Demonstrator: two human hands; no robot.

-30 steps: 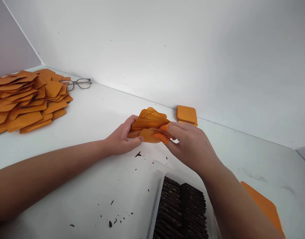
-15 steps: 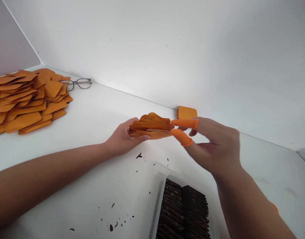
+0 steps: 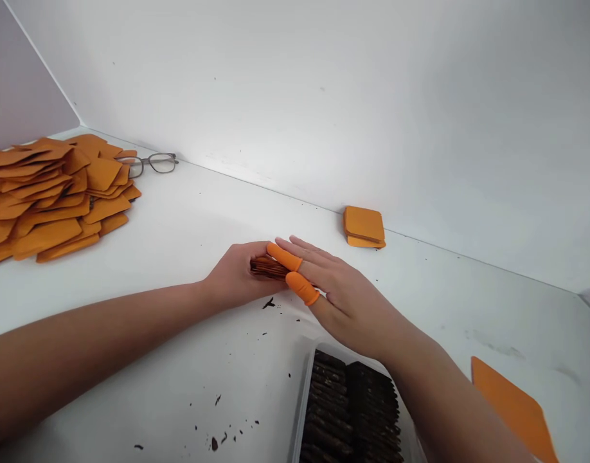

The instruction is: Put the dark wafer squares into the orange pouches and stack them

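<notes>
The bundle (image 3: pixel 267 268) sits between the left grip (image 3: pixel 231 275) and right grip (image 3: pixel 344 297), above the desk (image 3: pixel 189 218). Clockwise from it on the desk: the stack (image 3: pixel 365 222) at two o'clock, near the wall (image 3: pixel 324 116); a sheet (image 3: pixel 517 408) at four; the box (image 3: pixel 299 404) at five, slabs (image 3: pixel 324 408) inside in two rows; crumbs (image 3: pixel 214 444), six to seven; the pile (image 3: pixel 73 193) at ten, glasses (image 3: pixel 162 163) at its far right edge.

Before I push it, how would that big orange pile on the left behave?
The orange pile would probably slide apart rather than move as one, since its flat pieces overlap loosely. Each looks thin, so likely light and somewhat bendable. Pushing it rightward might nudge the glasses, which lie at its edge.
</notes>
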